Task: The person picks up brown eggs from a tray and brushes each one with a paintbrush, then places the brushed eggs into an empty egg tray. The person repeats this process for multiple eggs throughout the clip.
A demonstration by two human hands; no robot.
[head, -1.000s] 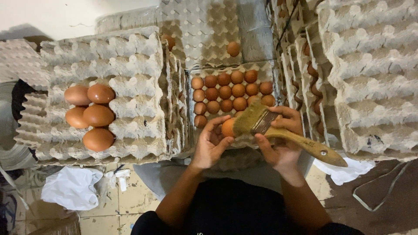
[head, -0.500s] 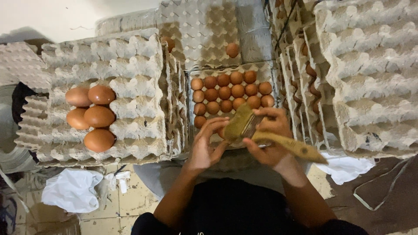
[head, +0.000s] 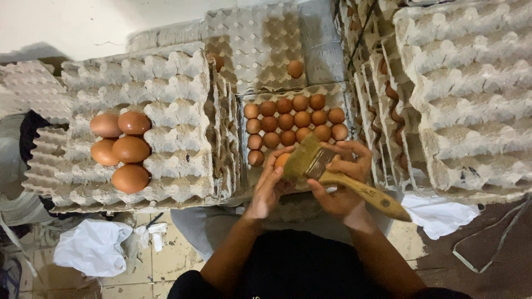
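Left hand point(head: 270, 185) is cupping a brown egg point(head: 281, 160), fingers curled around its lower half, just in front of the middle tray point(head: 247, 173). Only the top of the egg is showing above the fingers.

Right hand point(head: 339, 182) is wrapping closed around a brush point(head: 332, 176), gripping the wooden handle close to the metal band. The bristles are lying against the egg, tilted up and to the left; the handle end is sticking out to the right past the wrist.

Handling, as judged: the egg is light, rigid and thin-shelled, so it is likely cracking under a pinch. The shell looks smooth and may be slipping in a loose hold. A broad cradle across the palm and fingers, as here, is spreading the load best. The brush is light and stiff in the handle, soft at the bristles; holding near the band is giving closer control of the tip.

Around: the middle tray is carrying a cluster of smaller brown eggs point(head: 293, 122). The left tray stack point(head: 177, 105) is holding five larger eggs point(head: 123, 145). White cloth point(head: 91, 247) is lying on the floor point(head: 166, 266).
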